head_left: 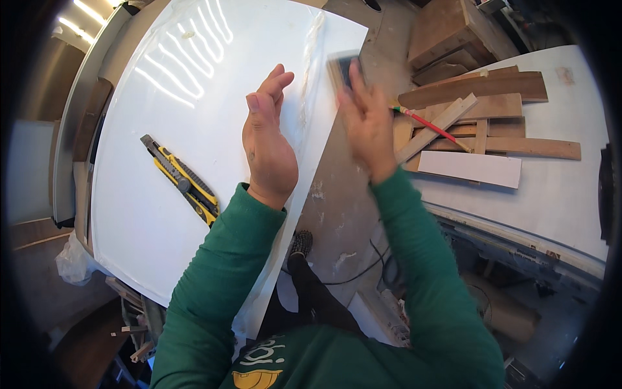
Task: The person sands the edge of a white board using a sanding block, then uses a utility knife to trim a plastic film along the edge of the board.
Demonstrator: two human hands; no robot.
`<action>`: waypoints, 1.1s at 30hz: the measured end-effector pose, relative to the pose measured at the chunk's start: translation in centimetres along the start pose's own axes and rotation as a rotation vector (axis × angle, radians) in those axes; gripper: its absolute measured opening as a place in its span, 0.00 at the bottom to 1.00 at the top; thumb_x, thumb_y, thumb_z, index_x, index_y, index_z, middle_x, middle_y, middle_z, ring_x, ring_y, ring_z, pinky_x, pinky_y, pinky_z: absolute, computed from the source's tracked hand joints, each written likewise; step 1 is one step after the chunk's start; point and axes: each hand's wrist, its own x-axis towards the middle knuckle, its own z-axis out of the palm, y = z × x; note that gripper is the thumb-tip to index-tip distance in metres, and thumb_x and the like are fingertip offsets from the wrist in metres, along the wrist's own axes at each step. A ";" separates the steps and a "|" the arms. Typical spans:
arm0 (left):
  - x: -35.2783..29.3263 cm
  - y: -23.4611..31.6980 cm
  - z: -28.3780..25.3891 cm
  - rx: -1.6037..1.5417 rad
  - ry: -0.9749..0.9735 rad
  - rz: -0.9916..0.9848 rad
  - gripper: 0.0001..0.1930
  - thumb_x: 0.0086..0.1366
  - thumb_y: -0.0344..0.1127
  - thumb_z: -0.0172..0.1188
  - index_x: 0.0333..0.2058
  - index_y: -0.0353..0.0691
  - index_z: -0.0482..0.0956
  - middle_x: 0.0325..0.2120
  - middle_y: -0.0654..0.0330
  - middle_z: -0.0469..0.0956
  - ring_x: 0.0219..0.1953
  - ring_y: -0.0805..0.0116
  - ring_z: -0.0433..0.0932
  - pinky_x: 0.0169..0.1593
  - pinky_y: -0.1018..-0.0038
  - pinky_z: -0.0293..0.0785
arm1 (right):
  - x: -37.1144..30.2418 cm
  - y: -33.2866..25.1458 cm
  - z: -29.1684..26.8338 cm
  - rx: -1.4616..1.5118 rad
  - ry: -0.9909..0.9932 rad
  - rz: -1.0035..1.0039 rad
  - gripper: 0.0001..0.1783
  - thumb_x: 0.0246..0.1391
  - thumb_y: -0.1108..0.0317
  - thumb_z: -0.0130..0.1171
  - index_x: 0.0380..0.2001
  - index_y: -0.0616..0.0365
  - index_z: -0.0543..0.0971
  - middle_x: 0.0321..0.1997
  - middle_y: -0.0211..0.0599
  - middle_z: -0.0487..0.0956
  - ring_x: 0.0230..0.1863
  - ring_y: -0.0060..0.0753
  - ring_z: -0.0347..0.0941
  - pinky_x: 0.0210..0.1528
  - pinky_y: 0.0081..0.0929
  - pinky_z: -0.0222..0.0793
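Observation:
My right hand (370,129), smeared by motion, grips a small block (337,70) with a dark top and tan side, which looks like a sanding block. It is at the right edge of a large glossy white panel (214,123). Above the panel, close to that same edge, my left hand (269,142) is held side-on with its fingers stretched out and nothing in it. A yellow and black utility knife (183,180) lies on the panel left of my left forearm. A whitish, wrinkled strip (311,58) runs along the panel near its right edge.
On a second white table (557,201) at the right lie several wood strips (551,148), a short white board (470,168) and a red-handled brush (433,128). Brown boxes (447,32) stand behind. A dark cable (353,280) crosses the floor by my foot.

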 end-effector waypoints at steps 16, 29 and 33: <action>0.4 0.4 0.6 -0.116 0.050 0.008 0.46 0.75 0.69 0.22 0.62 0.28 0.68 0.67 0.47 0.65 0.71 0.56 0.59 0.76 0.61 0.46 | 4.1 1.2 -1.5 0.065 0.073 -0.015 0.31 0.62 0.64 0.63 0.67 0.60 0.71 0.47 0.48 0.71 0.46 0.30 0.76 0.44 0.30 0.76; 0.1 0.3 1.5 -0.075 0.031 0.030 0.48 0.74 0.70 0.21 0.61 0.27 0.69 0.67 0.45 0.64 0.72 0.55 0.59 0.76 0.61 0.45 | 13.1 4.1 -5.8 -0.074 -0.107 0.163 0.38 0.64 0.52 0.60 0.71 0.54 0.62 0.57 0.51 0.76 0.55 0.47 0.75 0.60 0.40 0.68; 0.2 -0.1 0.7 -0.047 0.042 0.017 0.47 0.75 0.69 0.20 0.61 0.28 0.69 0.68 0.44 0.63 0.72 0.54 0.58 0.76 0.60 0.45 | 6.2 2.6 -1.0 0.060 0.171 -0.028 0.33 0.67 0.60 0.56 0.69 0.67 0.65 0.42 0.51 0.81 0.51 0.44 0.77 0.53 0.36 0.70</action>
